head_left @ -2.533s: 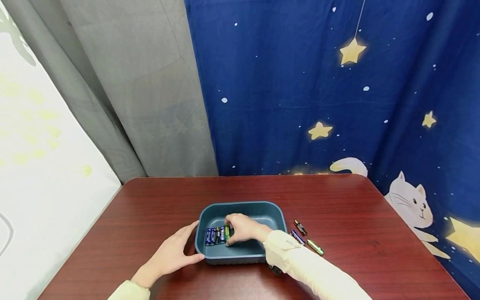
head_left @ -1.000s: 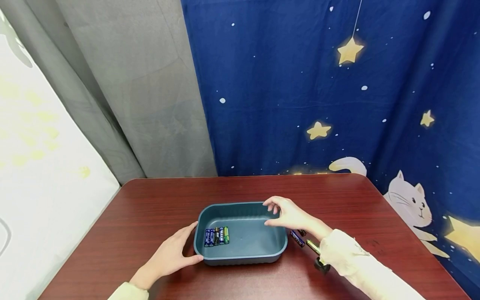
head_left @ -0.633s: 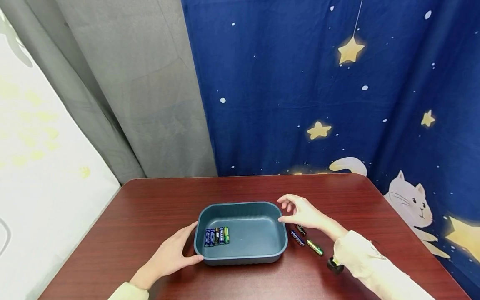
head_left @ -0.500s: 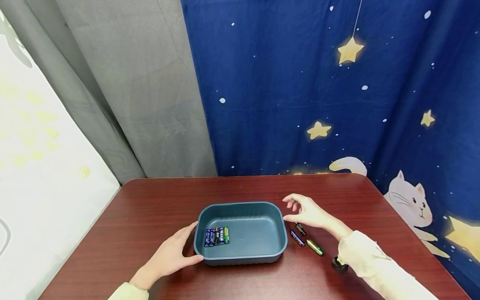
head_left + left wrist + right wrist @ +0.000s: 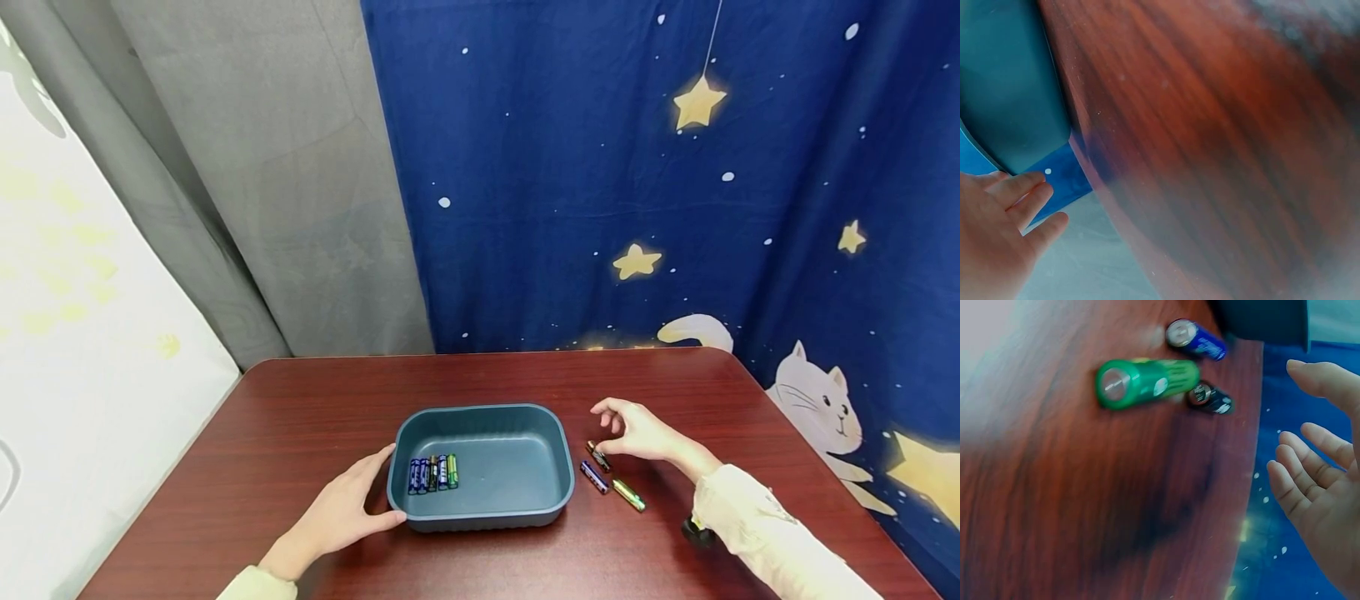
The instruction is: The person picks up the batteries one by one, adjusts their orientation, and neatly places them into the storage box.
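Note:
A blue-grey rectangular plastic tray [image 5: 487, 523] sits on the table. Its left end meets the fingers and thumb of my left hand [image 5: 337, 506], which lies spread along that side; in the left wrist view the fingers are extended against the tray wall [image 5: 1013, 94]. Inside the tray at the left, several batteries stand side by side in a row, a green battery [image 5: 452, 471] being the rightmost. My right hand [image 5: 645, 432] holds nothing, its thumb close over a black battery [image 5: 598, 457] on the table. Beside that lie a blue battery [image 5: 594, 477] and a green-gold battery [image 5: 628, 495].
The dark red wooden table [image 5: 315, 400] reaches back to a grey curtain [image 5: 300, 208] and a blue starry curtain [image 5: 540, 183]. Under the right sleeve [image 5: 750, 508] hangs a small black object [image 5: 699, 532] at the wrist.
My right hand has left the green battery at the end of the row, lifted out of the tray and moved right over the loose batteries. My left hand stays at the tray.

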The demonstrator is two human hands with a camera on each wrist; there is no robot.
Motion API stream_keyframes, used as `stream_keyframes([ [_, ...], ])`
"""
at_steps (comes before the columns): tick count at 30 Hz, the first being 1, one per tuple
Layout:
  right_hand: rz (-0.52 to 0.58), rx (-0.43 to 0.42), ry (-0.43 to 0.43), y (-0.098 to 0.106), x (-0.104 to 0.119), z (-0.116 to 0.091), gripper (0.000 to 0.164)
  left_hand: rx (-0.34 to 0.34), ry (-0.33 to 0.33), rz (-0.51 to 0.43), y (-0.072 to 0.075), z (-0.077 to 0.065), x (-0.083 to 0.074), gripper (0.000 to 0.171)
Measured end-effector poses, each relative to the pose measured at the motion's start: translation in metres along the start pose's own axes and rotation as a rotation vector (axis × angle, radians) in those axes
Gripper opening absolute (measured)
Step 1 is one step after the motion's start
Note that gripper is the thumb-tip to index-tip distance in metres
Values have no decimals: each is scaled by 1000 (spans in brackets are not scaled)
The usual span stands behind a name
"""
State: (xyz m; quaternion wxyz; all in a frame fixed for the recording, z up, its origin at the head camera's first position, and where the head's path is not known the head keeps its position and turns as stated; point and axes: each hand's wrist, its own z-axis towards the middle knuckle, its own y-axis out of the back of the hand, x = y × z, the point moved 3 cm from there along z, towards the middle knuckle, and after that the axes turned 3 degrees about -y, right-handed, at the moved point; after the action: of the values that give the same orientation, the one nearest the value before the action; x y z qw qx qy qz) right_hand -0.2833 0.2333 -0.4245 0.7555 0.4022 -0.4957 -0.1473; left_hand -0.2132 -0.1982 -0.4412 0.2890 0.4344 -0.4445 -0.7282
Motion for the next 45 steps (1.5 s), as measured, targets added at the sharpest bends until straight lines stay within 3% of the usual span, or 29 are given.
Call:
stream_keyframes([
  [12,-37,119,64,-10,-9,-10,46,4,0,-6,0,0,0,91],
  [23,-93,154,142,-17,-10,-9,44,0,-8,-4,0,0,-1,91],
  [36,-99,69,92,-25,-16,-8,34,3,3,-8,-1,0,1,91],
  [45,-103,17,84,-19,-13,-7,35,-5,-5,-11,-1,-1,1,90],
])
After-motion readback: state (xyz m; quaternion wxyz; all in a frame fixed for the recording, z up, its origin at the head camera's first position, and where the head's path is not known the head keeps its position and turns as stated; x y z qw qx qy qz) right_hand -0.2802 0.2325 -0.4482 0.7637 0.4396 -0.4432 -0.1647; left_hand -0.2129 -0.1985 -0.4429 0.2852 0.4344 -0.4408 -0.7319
